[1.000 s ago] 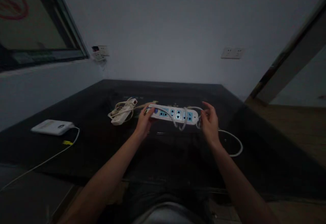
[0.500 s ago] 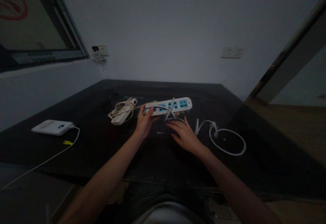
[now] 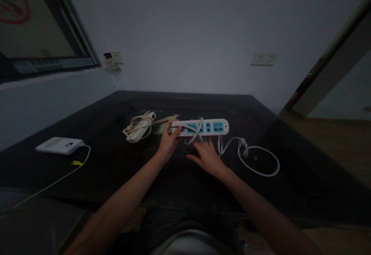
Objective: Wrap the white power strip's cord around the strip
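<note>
Holding one end of a white power strip (image 3: 203, 127), the left hand (image 3: 168, 143) has its fingers curled around the strip's left end, near a small dark button. The strip has blue sockets on top and lies sideways near the middle of the dark table (image 3: 87, 131), a bit away from the person. The right hand (image 3: 206, 155) sits just below the strip, palm down, with its fingers spread flat. Its fingertips reach up to the white cord (image 3: 257, 162), where the cord loops over the strip. It is too dark to tell if the fingers pinch the cord or only touch it.

The cord runs off to the right and makes a big round loop on the table, with its plug (image 3: 242, 143) lying near the start of the loop.

To the left of the strip lies another power strip (image 3: 139, 129), cream colored, with its own cord wrapped around it. It is close to the left hand but not touching it. Far to the left, near the table's edge, sits a flat white box (image 3: 59, 145) with a thin wire coming out of it. On the back wall are two wall sockets (image 3: 264, 59).
</note>
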The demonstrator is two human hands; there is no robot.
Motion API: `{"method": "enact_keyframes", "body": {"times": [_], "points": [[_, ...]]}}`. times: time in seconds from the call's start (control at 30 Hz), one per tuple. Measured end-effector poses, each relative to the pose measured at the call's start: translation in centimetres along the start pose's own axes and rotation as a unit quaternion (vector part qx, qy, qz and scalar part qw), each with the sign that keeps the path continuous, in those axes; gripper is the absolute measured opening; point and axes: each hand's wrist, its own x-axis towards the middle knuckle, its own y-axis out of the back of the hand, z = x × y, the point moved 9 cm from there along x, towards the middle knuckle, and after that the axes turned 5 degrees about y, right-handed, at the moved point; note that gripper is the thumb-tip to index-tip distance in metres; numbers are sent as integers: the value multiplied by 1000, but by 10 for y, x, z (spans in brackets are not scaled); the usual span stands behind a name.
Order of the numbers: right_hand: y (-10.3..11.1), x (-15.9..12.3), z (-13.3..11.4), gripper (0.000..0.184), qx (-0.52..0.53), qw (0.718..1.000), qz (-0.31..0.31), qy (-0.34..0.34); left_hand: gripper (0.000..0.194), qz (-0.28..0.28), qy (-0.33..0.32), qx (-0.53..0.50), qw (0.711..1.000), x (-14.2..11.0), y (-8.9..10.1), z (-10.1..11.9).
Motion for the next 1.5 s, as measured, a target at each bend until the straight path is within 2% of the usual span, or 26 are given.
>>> {"method": "enact_keyframes", "body": {"times": [0.13,0.27,0.4,0.57,0.67,0.83,0.9,0.93,1.0,1.07,1.1,1.2,1.27,1.33,1.4,1.5], "points": [[-5,-2,1,54,117,993,-5,-11,44,21,-24,37,999,0,2,7],[-5,-1,4,42,243,970,8,-33,47,37,-54,116,991,-1,4,9],[2,2,4,24,365,930,27,-41,44,52,-65,155,984,0,8,11],[19,0,7,20,511,855,40,-72,47,104,-61,95,988,3,24,22],[38,-5,27,23,566,809,109,-118,45,114,-66,44,990,7,32,29],[73,-26,80,26,545,762,306,-170,39,102,-39,-33,994,12,37,26],[76,-34,98,29,506,768,340,-194,40,88,-14,-53,995,13,35,21],[75,-36,104,30,474,786,340,-204,40,79,-1,-60,995,13,32,19],[74,-34,108,30,370,847,322,-204,42,58,15,-65,996,12,26,16],[71,-27,100,28,231,914,280,-180,45,38,19,-65,997,10,20,15],[67,-22,94,28,176,937,254,-166,46,31,19,-63,997,9,17,15],[42,-10,70,28,110,977,136,-123,47,23,15,-47,999,7,12,15],[22,-5,50,27,117,989,39,-82,47,26,6,-30,999,6,12,15],[4,-6,29,26,137,988,-56,-34,46,41,-10,-9,999,7,16,16],[-5,-10,10,25,188,975,-119,12,47,69,-26,17,997,8,22,16],[-6,-17,-9,23,277,942,-181,57,49,107,-38,54,992,9,30,16]]}}
